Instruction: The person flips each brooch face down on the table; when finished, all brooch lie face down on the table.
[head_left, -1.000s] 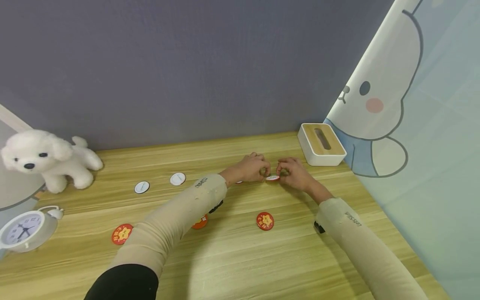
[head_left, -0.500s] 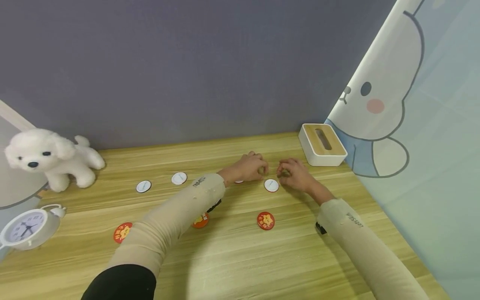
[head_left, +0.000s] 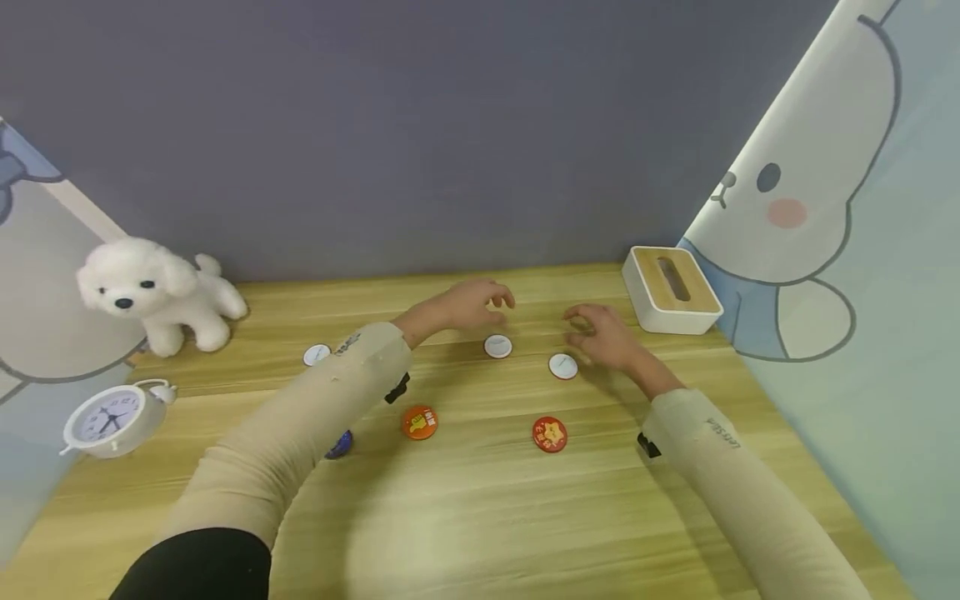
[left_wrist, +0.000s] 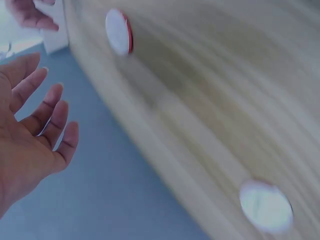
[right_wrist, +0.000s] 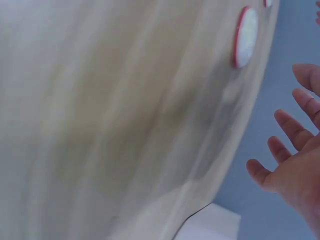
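Note:
My left hand [head_left: 474, 306] hovers over the far part of the table, fingers loosely bent and apart, holding nothing. In front of it lies a flat round badge [head_left: 498, 346], white side up with a red rim. My right hand [head_left: 603, 336] is likewise relaxed, just right of a second white-side-up badge [head_left: 563, 366]. The left wrist view shows the left hand [left_wrist: 35, 125] with spread fingers and a white badge [left_wrist: 118, 32] beyond them. In the right wrist view the right hand [right_wrist: 295, 150] is off the wood, near a red-rimmed badge [right_wrist: 246, 37].
Nearer lie an orange badge [head_left: 419, 422], a red star badge [head_left: 550, 434] and a blue badge [head_left: 341, 446] partly under the left sleeve. Another white badge [head_left: 317, 354] is farther left. A tissue box [head_left: 672, 290], plush dog [head_left: 161, 292] and alarm clock [head_left: 116, 419] stand around.
The badge between the hands was tilted at the fingertips and now lies flat, released. My left hand has moved left and away, uncovering another white badge. The head view has turned left.

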